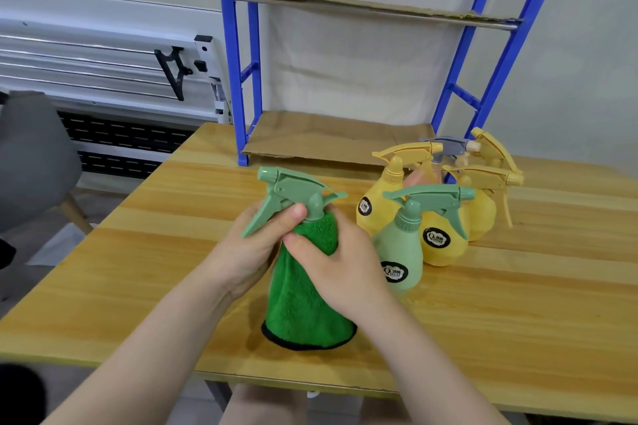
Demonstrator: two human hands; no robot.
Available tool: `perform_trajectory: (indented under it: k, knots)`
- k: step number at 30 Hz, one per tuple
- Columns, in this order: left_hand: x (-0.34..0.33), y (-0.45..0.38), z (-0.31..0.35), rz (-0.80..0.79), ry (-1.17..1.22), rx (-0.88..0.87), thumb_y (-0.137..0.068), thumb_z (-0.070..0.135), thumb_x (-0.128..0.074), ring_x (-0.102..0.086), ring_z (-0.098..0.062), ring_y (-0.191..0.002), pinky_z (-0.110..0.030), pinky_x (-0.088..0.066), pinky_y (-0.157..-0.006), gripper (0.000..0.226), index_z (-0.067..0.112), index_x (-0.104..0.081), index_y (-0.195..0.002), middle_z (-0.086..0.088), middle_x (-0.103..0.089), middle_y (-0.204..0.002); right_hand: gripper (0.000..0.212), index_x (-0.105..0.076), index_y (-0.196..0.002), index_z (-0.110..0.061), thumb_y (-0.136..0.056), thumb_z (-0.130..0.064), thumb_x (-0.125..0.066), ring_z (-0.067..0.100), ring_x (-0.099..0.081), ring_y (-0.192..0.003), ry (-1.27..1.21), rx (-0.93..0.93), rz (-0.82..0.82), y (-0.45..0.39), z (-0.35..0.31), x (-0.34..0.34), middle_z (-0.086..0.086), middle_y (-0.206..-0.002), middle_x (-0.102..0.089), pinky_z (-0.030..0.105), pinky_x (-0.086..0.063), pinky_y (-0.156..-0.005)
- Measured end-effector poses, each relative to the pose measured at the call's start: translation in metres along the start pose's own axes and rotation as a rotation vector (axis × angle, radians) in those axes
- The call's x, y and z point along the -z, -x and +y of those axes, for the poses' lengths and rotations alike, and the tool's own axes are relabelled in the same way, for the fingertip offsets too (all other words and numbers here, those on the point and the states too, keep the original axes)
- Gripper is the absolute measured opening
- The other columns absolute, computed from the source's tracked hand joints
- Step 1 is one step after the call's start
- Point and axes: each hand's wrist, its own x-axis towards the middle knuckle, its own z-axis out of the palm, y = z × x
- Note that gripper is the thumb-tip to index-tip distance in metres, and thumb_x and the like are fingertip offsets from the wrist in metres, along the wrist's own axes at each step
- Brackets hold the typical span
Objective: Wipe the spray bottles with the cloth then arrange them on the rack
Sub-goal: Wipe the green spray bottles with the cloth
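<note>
A pale green spray bottle (293,190) stands mid-table, its body wrapped in a green cloth (303,307) with a black hem. My left hand (252,248) grips the bottle at the neck below the trigger. My right hand (341,262) grips the cloth against the bottle's body. To the right stands a second green spray bottle (404,252), with several yellow spray bottles (445,245) behind it. The blue rack (241,86) rises at the table's far side, with a cardboard sheet on its lower shelf (331,138).
The wooden table (500,321) spreads to the right and front. A grey-headed sprayer (445,145) pokes out behind the yellow bottles. A grey chair (34,162) stands off the table's left edge. The rack's upper cardboard shelf (362,5) sits high.
</note>
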Motion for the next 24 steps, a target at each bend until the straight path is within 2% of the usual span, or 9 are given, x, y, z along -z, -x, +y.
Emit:
perform_trajectory:
  k: [3, 5, 9, 15, 17, 21, 24]
  knots:
    - [-0.011, 0.003, -0.001, 0.104, 0.065, 0.037, -0.076, 0.029, -0.071, -0.07, -0.014, -0.095, -0.021, -0.055, -0.078, 0.014, 0.024, -0.08, -0.086, -0.001, -0.076, -0.098, 0.022, -0.063, -0.101, -0.035, -0.083, -0.045, -0.065, -0.005, -0.064, -0.083, 0.012, -0.02, 0.077, -0.003, 0.001, 0.001, -0.019, -0.088, -0.07, 0.029, -0.055, -0.075]
    - [-0.017, 0.005, -0.002, 0.166, 0.144, 0.035, -0.074, 0.02, -0.067, -0.071, -0.015, -0.09, -0.021, -0.056, -0.074, 0.015, 0.02, -0.079, -0.083, -0.003, -0.076, -0.094, 0.024, -0.06, -0.103, -0.038, -0.082, -0.05, -0.062, -0.003, -0.063, -0.084, 0.084, 0.006, 0.119, -0.005, -0.001, -0.001, -0.02, -0.089, -0.068, 0.026, -0.054, -0.074]
    - [-0.023, 0.006, 0.001, 0.195, 0.144, -0.027, -0.077, 0.017, -0.066, -0.072, -0.019, -0.09, -0.023, -0.056, -0.073, 0.016, 0.018, -0.079, -0.087, -0.007, -0.075, -0.096, 0.043, -0.054, -0.109, -0.034, -0.078, -0.064, -0.048, 0.009, -0.064, -0.09, 0.187, 0.056, 0.177, -0.001, -0.001, -0.009, -0.014, -0.096, -0.066, 0.037, -0.055, -0.077]
    - [-0.014, 0.003, -0.002, 0.226, 0.163, -0.051, -0.081, 0.02, -0.071, -0.071, -0.018, -0.086, -0.025, -0.056, -0.072, 0.01, 0.016, -0.078, -0.087, -0.005, -0.075, -0.091, 0.039, -0.044, -0.108, -0.042, -0.078, -0.062, -0.058, 0.005, -0.06, -0.099, 0.152, 0.103, 0.158, 0.003, 0.007, -0.014, -0.017, -0.104, -0.062, 0.033, -0.053, -0.083]
    - [-0.009, 0.001, -0.001, 0.277, 0.241, -0.064, -0.075, 0.027, -0.073, -0.071, -0.016, -0.085, -0.025, -0.056, -0.07, 0.017, 0.016, -0.077, -0.088, -0.004, -0.074, -0.09, 0.046, -0.043, -0.112, -0.039, -0.076, -0.064, -0.06, 0.004, -0.058, -0.101, 0.149, 0.102, 0.115, 0.005, 0.013, -0.015, -0.016, -0.107, -0.06, 0.032, -0.052, -0.085]
    - [0.005, -0.005, 0.0, 0.314, 0.318, -0.119, -0.049, 0.049, -0.09, -0.068, -0.014, -0.093, -0.029, -0.056, -0.075, 0.054, 0.022, -0.077, -0.093, -0.002, -0.072, -0.1, 0.072, -0.038, -0.129, -0.037, -0.07, -0.069, -0.064, 0.005, -0.057, -0.111, 0.071, 0.032, 0.029, 0.013, 0.027, -0.017, -0.015, -0.119, -0.056, 0.035, -0.051, -0.092]
    - [0.012, -0.009, 0.002, 0.325, 0.335, -0.119, -0.048, 0.055, -0.089, -0.066, -0.014, -0.093, -0.035, -0.055, -0.083, 0.061, 0.023, -0.075, -0.098, 0.0, -0.071, -0.101, 0.085, -0.029, -0.138, -0.039, -0.069, -0.067, -0.068, 0.004, -0.052, -0.119, 0.032, 0.002, -0.009, 0.021, 0.034, -0.019, -0.016, -0.128, -0.051, 0.036, -0.049, -0.098]
